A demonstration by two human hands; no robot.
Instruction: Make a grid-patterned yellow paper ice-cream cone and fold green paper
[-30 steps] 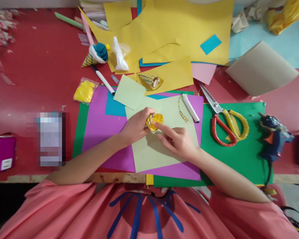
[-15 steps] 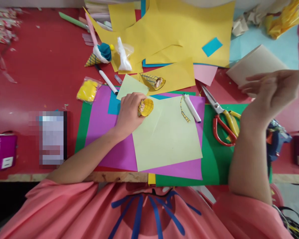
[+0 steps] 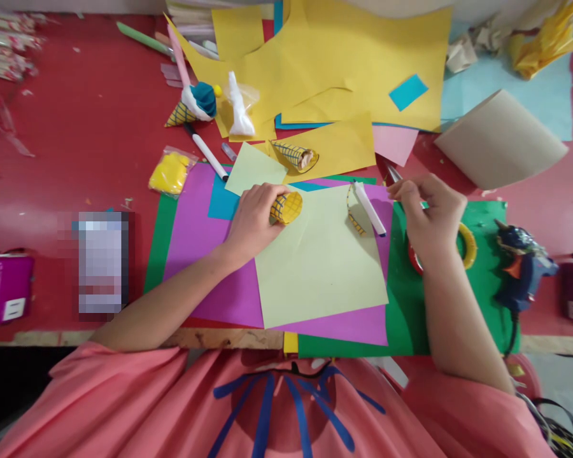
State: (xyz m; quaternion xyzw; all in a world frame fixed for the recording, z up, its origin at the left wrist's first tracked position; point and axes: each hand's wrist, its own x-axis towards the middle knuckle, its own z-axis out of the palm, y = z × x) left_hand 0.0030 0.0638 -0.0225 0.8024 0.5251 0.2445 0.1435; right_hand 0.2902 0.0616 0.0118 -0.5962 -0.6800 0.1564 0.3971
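My left hand (image 3: pixel 253 219) is closed around a small yellow paper cone (image 3: pixel 287 207) drawn with a dark grid, held over a pale green sheet (image 3: pixel 319 267). My right hand (image 3: pixel 427 216) hovers over the scissors (image 3: pixel 468 245), which have red and yellow handles, and hides most of them. Its fingers are curled, with thumb and forefinger pinched together near the blade; what they pinch, if anything, is too small to see. A white marker (image 3: pixel 368 208) and a thin yellow grid strip (image 3: pixel 352 219) lie between my hands.
A blue glue gun (image 3: pixel 520 261) lies at the right on the green sheet (image 3: pixel 458 305). Behind are a second grid cone (image 3: pixel 296 156), a finished paper ice-cream cone (image 3: pixel 193 105), a bag of yellow clay (image 3: pixel 169 173), yellow sheets (image 3: pixel 363 57) and brown card (image 3: pixel 499 137).
My right hand left the cone, swung up to the right, then came down over the scissors. My left hand moved the cone slightly up and right.
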